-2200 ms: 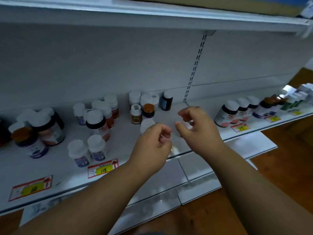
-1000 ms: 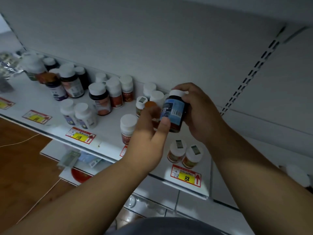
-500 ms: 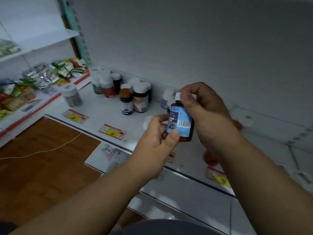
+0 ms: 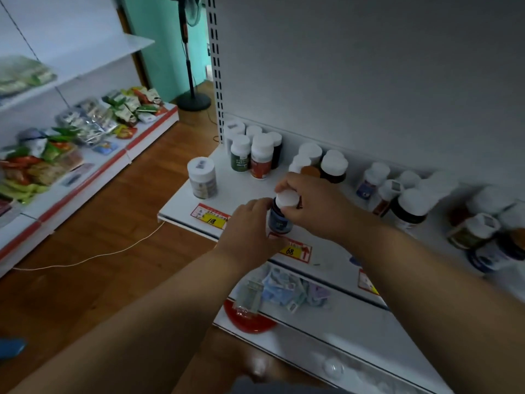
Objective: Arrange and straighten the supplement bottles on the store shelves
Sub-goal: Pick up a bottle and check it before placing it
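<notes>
Right hand grasps the white cap of a blue-labelled bottle, held upright near the shelf's front edge, just above the "68" price tag. Left hand curls around the bottle's left side. Other bottles stand farther back.
</notes>
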`<move>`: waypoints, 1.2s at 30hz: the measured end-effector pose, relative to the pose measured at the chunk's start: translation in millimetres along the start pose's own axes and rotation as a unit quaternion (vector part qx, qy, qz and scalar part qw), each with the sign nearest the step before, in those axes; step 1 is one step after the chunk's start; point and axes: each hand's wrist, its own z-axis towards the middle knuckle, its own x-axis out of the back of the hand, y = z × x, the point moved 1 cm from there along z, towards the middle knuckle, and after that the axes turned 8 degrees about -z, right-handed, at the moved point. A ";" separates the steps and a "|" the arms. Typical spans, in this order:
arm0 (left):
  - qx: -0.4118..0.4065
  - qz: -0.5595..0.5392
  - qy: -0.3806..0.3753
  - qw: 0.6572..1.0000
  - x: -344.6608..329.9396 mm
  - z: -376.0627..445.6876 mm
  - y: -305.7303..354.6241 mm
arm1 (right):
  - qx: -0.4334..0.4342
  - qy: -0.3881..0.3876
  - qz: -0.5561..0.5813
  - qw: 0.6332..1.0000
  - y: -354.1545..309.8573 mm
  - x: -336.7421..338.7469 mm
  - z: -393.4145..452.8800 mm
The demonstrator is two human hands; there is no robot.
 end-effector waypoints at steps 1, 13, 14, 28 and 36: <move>-0.015 0.016 -0.013 1.000 -2.5 5.6 -4.5 | 0.000 -0.001 -0.008 1.000 1.7 -5.5 3.5; -0.040 0.156 -0.045 0.986 -32.7 21.1 -37.8 | -0.015 0.025 -0.042 0.999 7.7 -33.2 2.4; -0.038 0.155 -0.045 0.986 -32.8 21.8 -37.4 | -0.016 0.026 -0.043 0.999 6.8 -32.7 2.9; -0.004 0.116 -0.044 0.992 -19.8 29.3 -24.3 | -0.026 0.115 -0.052 0.992 8.1 -21.7 -3.0; -0.004 0.060 0.075 0.995 -5.5 1.7 -3.7 | -0.105 0.079 -0.266 0.955 34.5 1.1 12.4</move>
